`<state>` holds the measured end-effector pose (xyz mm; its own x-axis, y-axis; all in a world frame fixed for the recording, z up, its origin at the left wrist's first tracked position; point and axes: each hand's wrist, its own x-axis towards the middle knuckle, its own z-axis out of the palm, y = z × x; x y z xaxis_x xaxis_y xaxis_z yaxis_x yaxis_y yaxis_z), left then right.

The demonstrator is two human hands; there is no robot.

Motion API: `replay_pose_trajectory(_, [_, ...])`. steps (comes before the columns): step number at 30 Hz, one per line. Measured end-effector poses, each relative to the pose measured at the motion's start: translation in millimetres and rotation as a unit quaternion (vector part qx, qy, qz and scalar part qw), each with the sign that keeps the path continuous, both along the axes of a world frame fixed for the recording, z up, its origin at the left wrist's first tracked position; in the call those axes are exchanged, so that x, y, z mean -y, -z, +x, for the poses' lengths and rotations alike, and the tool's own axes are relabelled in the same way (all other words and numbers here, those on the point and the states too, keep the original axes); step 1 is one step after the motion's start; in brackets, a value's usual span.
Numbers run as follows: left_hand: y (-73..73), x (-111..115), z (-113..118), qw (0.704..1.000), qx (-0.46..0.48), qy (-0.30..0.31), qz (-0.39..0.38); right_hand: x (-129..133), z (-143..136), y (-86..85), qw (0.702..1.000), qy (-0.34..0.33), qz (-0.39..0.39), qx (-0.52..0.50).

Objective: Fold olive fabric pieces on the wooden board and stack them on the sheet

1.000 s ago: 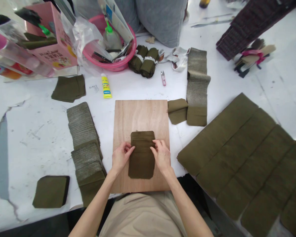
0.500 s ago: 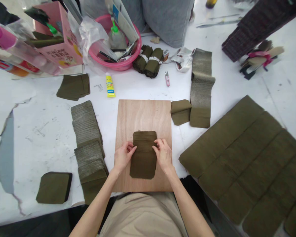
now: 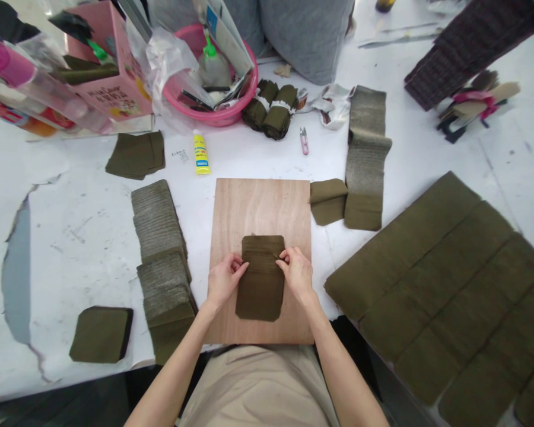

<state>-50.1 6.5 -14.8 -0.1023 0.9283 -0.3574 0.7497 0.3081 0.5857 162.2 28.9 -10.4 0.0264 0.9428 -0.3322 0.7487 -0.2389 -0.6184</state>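
An olive-green fabric piece (image 3: 260, 290), roughly rectangular with clipped corners and a fold across its upper part, lies flat on a wooden board (image 3: 262, 204). My left hand (image 3: 225, 277) pinches its left edge near that fold, thumb against fingertips. On the opposite edge, my right hand (image 3: 297, 271) pinches the fabric at about the same height, raising a small bit of it. Left of the board runs an overlapping row of olive fabric pieces (image 3: 162, 237). A small stack of olive pieces (image 3: 101, 334) sits at the table's front left.
Behind the board are a yellow glue tube (image 3: 202, 154), pink thread snips (image 3: 304, 141), tied fabric rolls (image 3: 278, 112) and a pink basket (image 3: 231, 115) of tools. Fabric strips (image 3: 365, 160) and large olive panels (image 3: 445, 290) lie to the right. A pink box (image 3: 115, 95) stands back left.
The fingers of my right hand have shifted slightly and lift a little of the fabric's right edge. My left hand keeps its pinch. The whole view has moved a touch.
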Motion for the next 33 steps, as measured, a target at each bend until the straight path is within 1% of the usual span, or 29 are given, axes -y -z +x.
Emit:
replay_pose_trajectory(3, [-0.6, 0, 1, 1.0, -0.003, 0.006, -0.005, -2, 0, -0.7, 1.0, -0.011, -0.003, 0.007])
replay_pose_trajectory(6, [-3.0, 2, 3, 1.0, -0.015, 0.013, -0.002, 3, 1, -4.7, 0.999, -0.036, 0.027, 0.003])
replay_pose_trajectory(9, [-7.7, 1, 7, 0.996, -0.049, 0.052, 0.044, 10, 2, -10.3, 0.997, -0.056, 0.06, -0.004])
replay_pose_trajectory(12, [-13.3, -5, 9, 0.98, -0.087, 0.138, 0.113, 16, 5, -14.4, 0.995, -0.067, 0.072, -0.032])
replay_pose_trajectory(15, [-17.6, -17, 9, 0.954, -0.1, 0.243, 0.143, 22, 7, -14.8, 0.991, -0.074, 0.074, -0.083])
replay_pose_trajectory(18, [-19.7, -30, 6, 0.928, -0.085, 0.344, 0.114, 28, 7, -12.5, 0.986, -0.059, 0.058, -0.147])
replay_pose_trajectory(20, [-19.9, -36, 4, 0.917, -0.076, 0.383, 0.078, 32, 5, -10.8, 0.982, -0.021, 0.029, -0.184])
replay_pose_trajectory(22, [-19.3, -40, 2, 0.92, -0.063, 0.382, 0.051, 36, 2, -9.4, 0.977, 0.03, -0.002, -0.21])
replay_pose_trajectory(25, [-18.9, -41, -1, 0.94, -0.032, 0.339, 0.028, 43, -1, -6.5, 0.971, 0.078, -0.025, -0.223])
replay_pose_trajectory(29, [-22.8, -38, -3, 0.965, -0.015, 0.259, -0.031, 52, -6, 0.1, 0.972, 0.092, -0.029, -0.215])
replay_pose_trajectory(33, [-24.8, -27, -5, 0.978, 0.007, 0.191, -0.088, 55, -10, 4.9, 0.978, 0.094, -0.02, -0.184])
